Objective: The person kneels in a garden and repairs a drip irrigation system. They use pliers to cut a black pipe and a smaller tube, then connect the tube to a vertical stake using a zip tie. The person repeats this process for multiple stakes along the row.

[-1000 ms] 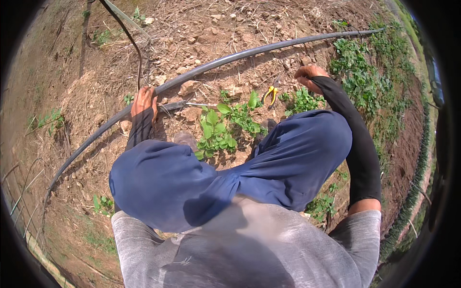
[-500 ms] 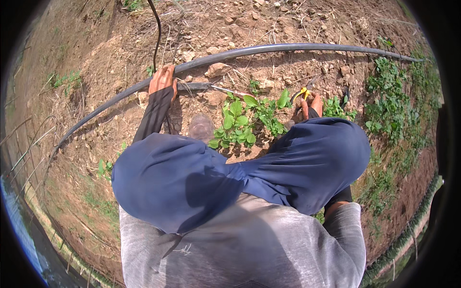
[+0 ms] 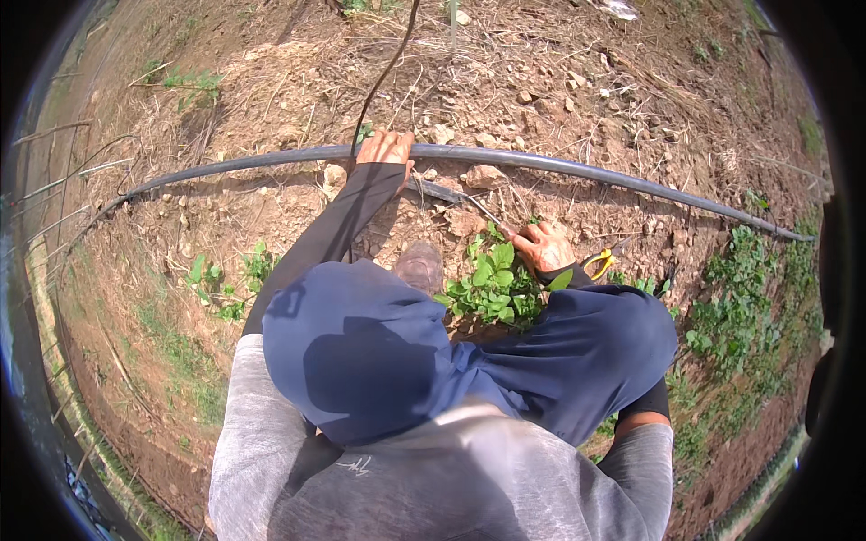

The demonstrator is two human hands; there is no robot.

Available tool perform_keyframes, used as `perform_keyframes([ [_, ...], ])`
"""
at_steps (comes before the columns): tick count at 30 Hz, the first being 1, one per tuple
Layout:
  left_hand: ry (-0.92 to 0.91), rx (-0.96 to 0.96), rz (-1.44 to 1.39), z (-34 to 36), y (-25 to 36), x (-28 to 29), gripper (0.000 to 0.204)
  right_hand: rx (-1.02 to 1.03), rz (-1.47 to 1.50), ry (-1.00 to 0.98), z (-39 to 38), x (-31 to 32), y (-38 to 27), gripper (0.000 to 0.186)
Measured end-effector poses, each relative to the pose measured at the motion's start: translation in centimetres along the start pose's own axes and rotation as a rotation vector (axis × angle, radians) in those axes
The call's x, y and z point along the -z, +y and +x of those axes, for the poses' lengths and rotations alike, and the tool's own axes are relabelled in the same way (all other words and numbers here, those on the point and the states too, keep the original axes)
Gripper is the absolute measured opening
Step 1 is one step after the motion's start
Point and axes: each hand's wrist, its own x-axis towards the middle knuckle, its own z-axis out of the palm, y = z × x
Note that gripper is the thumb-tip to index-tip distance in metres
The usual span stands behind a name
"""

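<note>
Pipe (image 3: 541,162) under left hand (image 3: 385,150), right hand (image 3: 545,246) at slim tool (image 3: 486,214), pliers (image 3: 599,262) nearby

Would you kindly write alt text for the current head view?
A person's left hand lies over a long dark pipe on dry, stony soil, while the right hand is at the end of a thin metal-shafted tool, near a leafy plant. Yellow-handled pliers lie just right of that hand.

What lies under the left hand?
The dark pipe passes under the left hand, showing on both sides; the stretch covered by the hand cannot be seen.
</note>
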Motion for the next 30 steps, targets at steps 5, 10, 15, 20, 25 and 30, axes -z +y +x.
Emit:
perform_keyframes([
  [5, 0.481, -0.305, -0.175, 0.7, 0.2, -3.1, 0.046, -0.098, 0.476, 0.01, 0.3, 1.7, 1.3, 0.036],
  [10, -0.022, -0.154, -0.382, 3.7, 1.4, 1.0, 0.037, -0.475, 0.916, -0.356, -3.1, 6.7, 3.8, 0.043],
  [15, -0.007, -0.274, -0.442, 4.6, 0.7, 0.2, 0.037, -0.549, 1.002, -0.276, 1.6, 17.5, 3.4, 0.036],
  [20, -0.115, -0.204, -0.44, 4.0, -0.2, 0.2, 0.047, -0.695, 0.576, -0.515, 9.8, 23.7, -1.2, 0.038],
  [25, -0.113, -0.294, -0.392, 5.5, -0.1, 0.6, 0.032, -0.283, 0.33, -0.305, 12.0, 19.3, -4.8, 0.044],
  [30, -0.004, -0.324, -0.412, 5.7, -0.8, -0.8, 0.028, -0.447, 0.201, -0.304, 13.4, 15.3, -6.4, 0.03],
])
